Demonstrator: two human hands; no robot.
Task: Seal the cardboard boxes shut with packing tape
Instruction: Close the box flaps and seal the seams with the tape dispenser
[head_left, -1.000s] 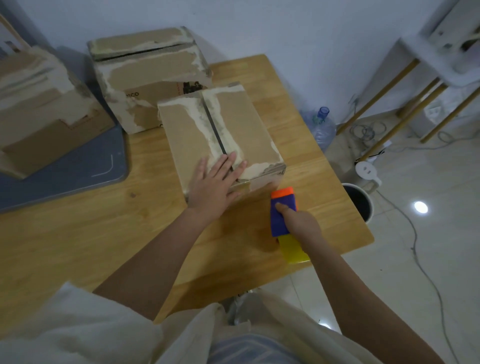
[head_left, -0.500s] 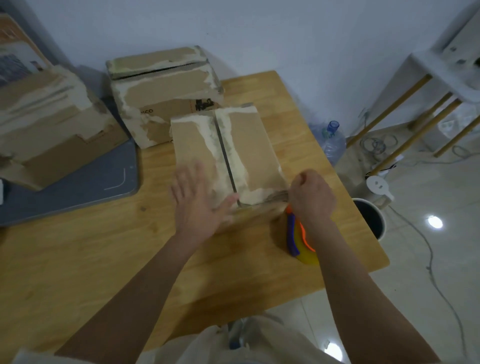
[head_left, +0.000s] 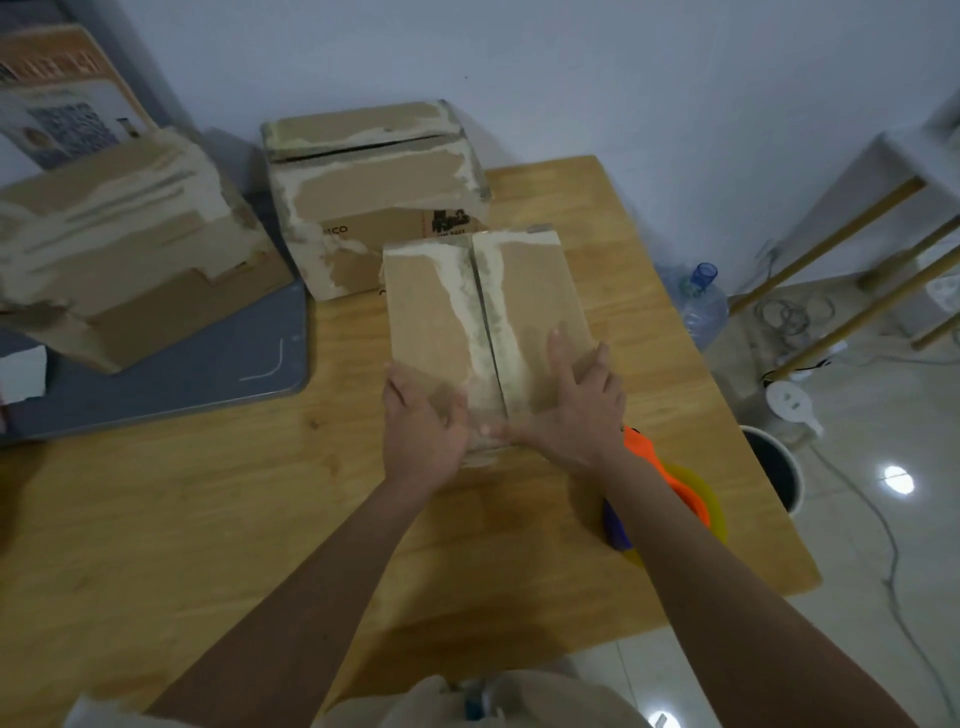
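Box (head_left: 483, 332): your left grip (head_left: 423, 423) and right grip (head_left: 574, 410) spread flat on its flaps, clasping nothing; tape dispenser (head_left: 670, 493) beside right wrist.

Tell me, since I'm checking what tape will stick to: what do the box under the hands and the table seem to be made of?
The box looks like brown corrugated cardboard, matte, with pale torn patches along its centre seam where the top layer seems to have peeled away. The table looks like light wood with visible grain and a smooth, faintly glossy finish; solid wood or laminate cannot be told.
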